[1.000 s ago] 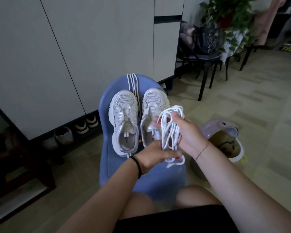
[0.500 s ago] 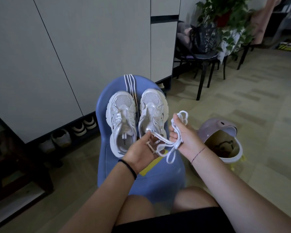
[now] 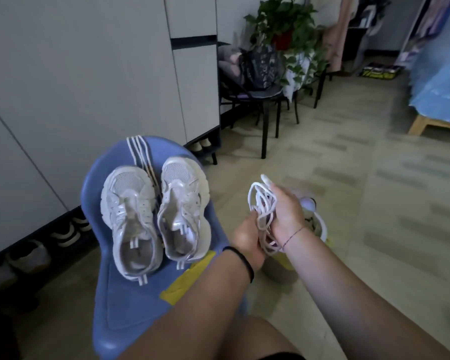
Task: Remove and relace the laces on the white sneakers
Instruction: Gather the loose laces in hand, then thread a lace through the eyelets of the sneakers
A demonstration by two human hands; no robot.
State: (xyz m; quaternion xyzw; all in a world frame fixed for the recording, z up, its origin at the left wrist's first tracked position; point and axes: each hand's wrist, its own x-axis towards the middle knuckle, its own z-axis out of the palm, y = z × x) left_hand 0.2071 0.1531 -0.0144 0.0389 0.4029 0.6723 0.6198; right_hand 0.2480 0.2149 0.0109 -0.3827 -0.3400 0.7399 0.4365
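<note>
Dim room with pale floor tiles, tall grey cupboards along the left, several pairs of shoes tucked into the gap beneath them. Farther back, a black chair piled with bags, a leafy green plant in a red pot behind it, and a blue cover over a wooden frame at the right edge.

In the foreground, a blue plastic chair, patched with yellow tape on the seat. On that seat, two white sneakers side by side, toes pointing away, heels toward the camera. Mesh toes, glossy silvery overlays, chunky soles; tongues loose, no laces seen through the eyelets, though blur hides detail. Insole print too blurred to read; no brand legible. Striped white laces draped over the chair's back edge, running down between the two shoes.

To the right of the chair, over the floor and apart from the shoes, a bundle of white cord looped into a loose hank. Right hand wrapped around its upper loops, grip clenched on the bundle, thin thread bracelet at the wrist. Left hand below, grip closed on the lower end of the same bundle, black band at the wrist. Just behind the hands, a pale round bin, mostly hidden.
</note>
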